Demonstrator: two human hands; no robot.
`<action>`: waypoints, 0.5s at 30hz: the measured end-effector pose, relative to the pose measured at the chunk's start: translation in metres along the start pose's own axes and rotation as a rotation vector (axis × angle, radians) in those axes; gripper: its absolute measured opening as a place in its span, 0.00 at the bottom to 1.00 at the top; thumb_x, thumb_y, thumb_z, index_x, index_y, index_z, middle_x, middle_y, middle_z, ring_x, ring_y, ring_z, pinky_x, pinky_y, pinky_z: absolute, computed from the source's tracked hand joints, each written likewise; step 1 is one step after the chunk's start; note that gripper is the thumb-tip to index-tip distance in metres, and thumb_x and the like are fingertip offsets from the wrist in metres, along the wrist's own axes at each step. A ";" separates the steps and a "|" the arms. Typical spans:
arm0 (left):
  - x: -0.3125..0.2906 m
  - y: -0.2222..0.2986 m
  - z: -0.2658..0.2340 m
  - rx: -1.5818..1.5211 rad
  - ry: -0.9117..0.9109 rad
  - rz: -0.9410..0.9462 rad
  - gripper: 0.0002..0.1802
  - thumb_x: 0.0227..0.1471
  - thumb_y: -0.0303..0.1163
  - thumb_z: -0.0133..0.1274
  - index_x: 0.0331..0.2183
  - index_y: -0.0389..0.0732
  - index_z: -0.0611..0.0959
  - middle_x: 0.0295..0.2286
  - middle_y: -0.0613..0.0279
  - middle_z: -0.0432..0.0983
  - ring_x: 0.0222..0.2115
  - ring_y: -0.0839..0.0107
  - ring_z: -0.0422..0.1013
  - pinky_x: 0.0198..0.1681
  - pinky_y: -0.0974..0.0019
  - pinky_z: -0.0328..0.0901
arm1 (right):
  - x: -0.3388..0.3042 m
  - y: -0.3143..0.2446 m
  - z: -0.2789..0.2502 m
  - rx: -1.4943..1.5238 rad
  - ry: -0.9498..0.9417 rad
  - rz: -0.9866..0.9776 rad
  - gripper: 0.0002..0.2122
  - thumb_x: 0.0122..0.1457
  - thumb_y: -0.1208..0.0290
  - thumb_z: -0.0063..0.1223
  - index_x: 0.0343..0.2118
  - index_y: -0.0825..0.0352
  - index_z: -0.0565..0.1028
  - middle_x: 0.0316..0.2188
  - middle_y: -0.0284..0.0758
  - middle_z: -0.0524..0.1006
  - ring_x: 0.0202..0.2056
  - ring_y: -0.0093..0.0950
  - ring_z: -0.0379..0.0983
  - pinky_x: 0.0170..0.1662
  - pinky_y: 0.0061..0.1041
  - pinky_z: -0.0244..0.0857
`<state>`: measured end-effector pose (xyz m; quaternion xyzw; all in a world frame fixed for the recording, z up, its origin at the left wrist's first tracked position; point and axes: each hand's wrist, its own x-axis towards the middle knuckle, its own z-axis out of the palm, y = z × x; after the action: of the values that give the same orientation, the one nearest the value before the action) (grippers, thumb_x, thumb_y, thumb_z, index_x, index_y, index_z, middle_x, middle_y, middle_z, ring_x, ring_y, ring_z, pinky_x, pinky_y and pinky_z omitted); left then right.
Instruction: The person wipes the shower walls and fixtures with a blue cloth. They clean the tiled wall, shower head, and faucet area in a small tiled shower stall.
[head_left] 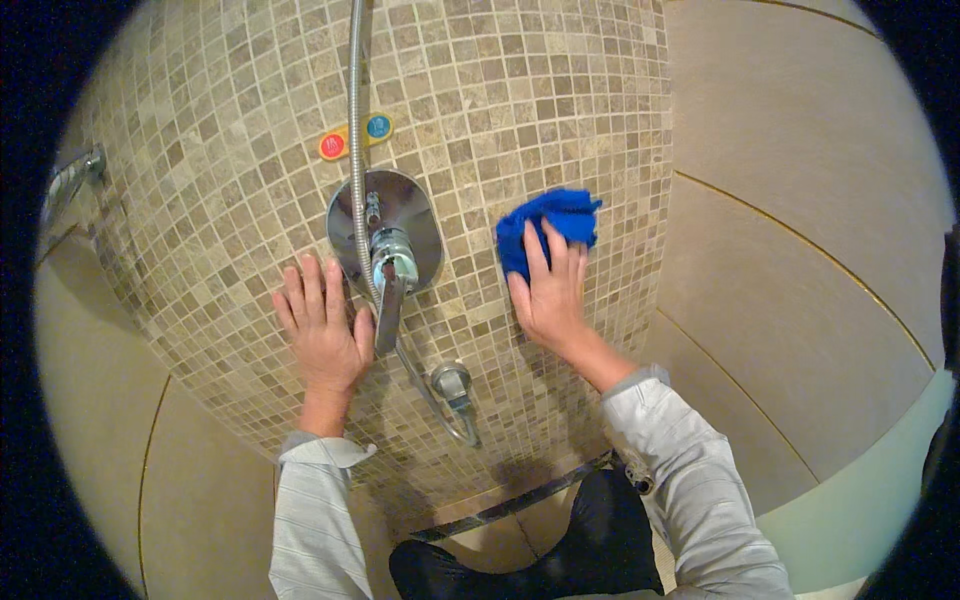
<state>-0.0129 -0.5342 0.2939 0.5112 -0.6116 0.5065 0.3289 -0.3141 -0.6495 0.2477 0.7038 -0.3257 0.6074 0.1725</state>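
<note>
Right hand (pixel 553 305): gripped a blue cloth (pixel 560 206) (bunched) against the mosaic wall (pixel 560 110).
Left hand (pixel 326 338): spread flat beside the chrome mixer (pixel 415 212).

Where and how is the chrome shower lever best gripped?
The chrome shower lever is likely best gripped by its free lower end, from the right: that end extends below the round plate, while the left hand lies on the tiled wall close to the lever's left.

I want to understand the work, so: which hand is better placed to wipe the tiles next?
Probably the right hand: it holds the blue cloth against the tiles. The left hand rests beside the tap lever without cloth.
</note>
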 end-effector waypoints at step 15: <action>-0.026 0.001 0.022 0.076 0.077 0.006 0.41 0.59 0.49 0.53 0.68 0.44 0.64 0.69 0.52 0.52 0.71 0.47 0.43 0.72 0.39 0.33 | -0.061 0.068 0.001 -0.179 -0.106 -0.104 0.32 0.60 0.63 0.53 0.67 0.67 0.63 0.66 0.51 0.59 0.68 0.53 0.51 0.70 0.56 0.38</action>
<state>-0.0046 -0.5479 0.2634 0.5017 -0.5803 0.5496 0.3309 -0.3620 -0.6842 0.1780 0.7327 -0.3501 0.5280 0.2484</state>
